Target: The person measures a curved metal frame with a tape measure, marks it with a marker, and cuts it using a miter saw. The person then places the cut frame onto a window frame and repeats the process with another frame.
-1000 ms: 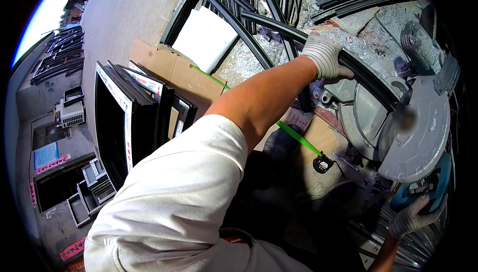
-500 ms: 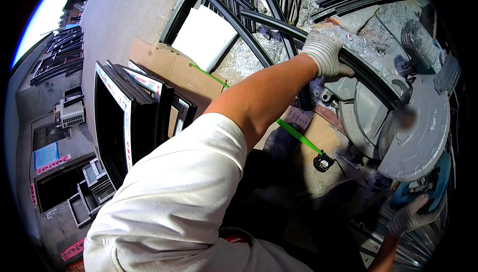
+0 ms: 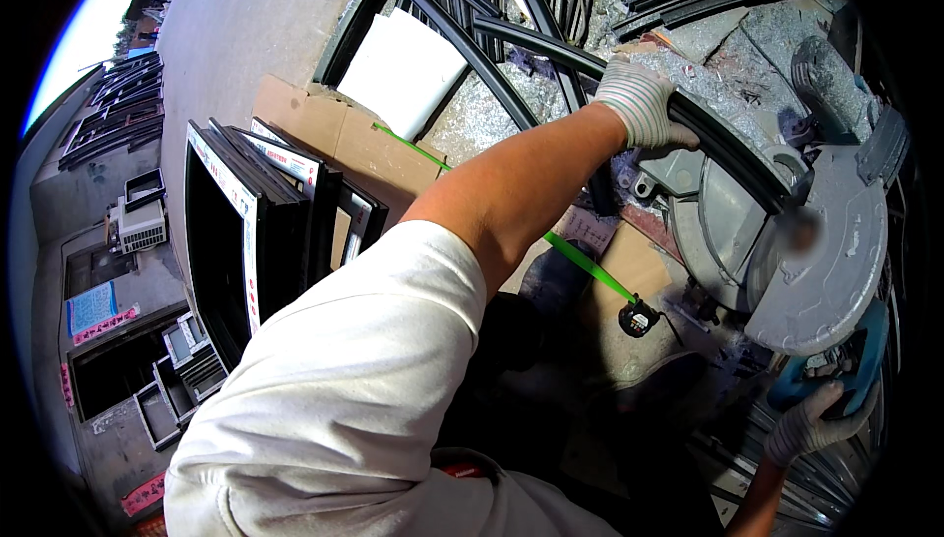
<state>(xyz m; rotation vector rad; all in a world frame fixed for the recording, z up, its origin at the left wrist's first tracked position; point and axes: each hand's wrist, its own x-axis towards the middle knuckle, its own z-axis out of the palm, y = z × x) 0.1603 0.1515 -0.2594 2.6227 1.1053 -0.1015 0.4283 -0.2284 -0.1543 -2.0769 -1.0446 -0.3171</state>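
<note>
Concrete ground lay far left, with black window frames stacked on cardboard. At far right the gloved left hand curled its fingers over a black profile strip on the saw table; the gloved right hand gripped the blue saw handle near right. A green tape measure lay between. Nothing had visibly moved since before.

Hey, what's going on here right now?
A person in knit gloves is working at a chop saw. The left hand presses a long black profile strip down on the saw's bed, under the grey blade guard. The right hand grips the saw's blue handle. A green tape measure lies extended beside it, and black frames lean nearby.
</note>
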